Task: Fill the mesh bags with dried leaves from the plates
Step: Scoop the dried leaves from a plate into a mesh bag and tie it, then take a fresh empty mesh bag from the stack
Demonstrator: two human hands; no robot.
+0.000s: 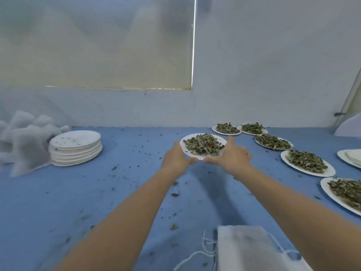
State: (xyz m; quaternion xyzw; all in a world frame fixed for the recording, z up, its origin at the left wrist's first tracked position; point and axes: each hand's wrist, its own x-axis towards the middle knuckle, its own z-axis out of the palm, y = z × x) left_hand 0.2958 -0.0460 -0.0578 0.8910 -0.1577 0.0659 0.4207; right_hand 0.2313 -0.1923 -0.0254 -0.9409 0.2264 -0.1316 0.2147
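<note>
While the left hand (176, 157) and right hand (231, 155) cup the near rim of the leaf-filled plate (201, 157) with spread fingers, fetching seems underway; next, carrying it level toward the mesh bag (254, 249).

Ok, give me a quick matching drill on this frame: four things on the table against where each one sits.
Things:
1. stack of empty plates
2. plate between the hands
3. mesh bag with strings
4. fluffy white pile

Places:
A. near edge, bottom of the view
B. far left, beside the wall
C. middle of the table, left hand and right hand at its near rim
D. left side, just right of the fluffy pile

Pairs: 1-D, 2-C, 3-A, 4-B
</note>
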